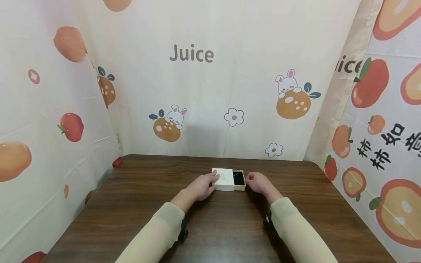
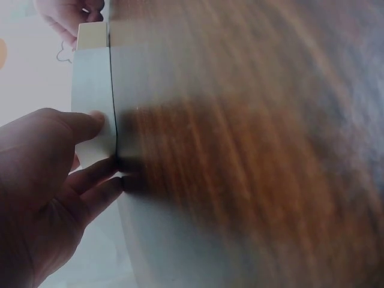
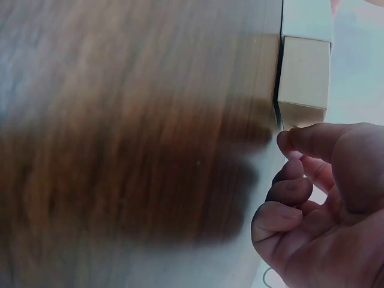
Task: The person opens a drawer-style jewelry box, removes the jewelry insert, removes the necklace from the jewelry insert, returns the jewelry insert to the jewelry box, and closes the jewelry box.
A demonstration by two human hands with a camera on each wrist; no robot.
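A white jewelry box (image 1: 224, 179) with small print on its lid lies on the table, its inner drawer (image 1: 243, 187) slid partway out to the right. Inside the drawer shows a black insert (image 1: 238, 179) with a thin silvery chain on it. My left hand (image 1: 203, 185) grips the white outer sleeve (image 2: 91, 78) at its left end, thumb on the front side and fingers over the top. At the drawer's right end, my right hand (image 1: 258, 182) has thumb and forefinger pinched together, the other fingers curled. What sits between those fingertips is mostly hidden.
The dark wooden table (image 1: 131, 212) runs back to a printed cloth curtain (image 1: 204, 91). More fruit-patterned curtain (image 1: 388, 146) hangs along the right side, and another (image 1: 46, 153) along the left.
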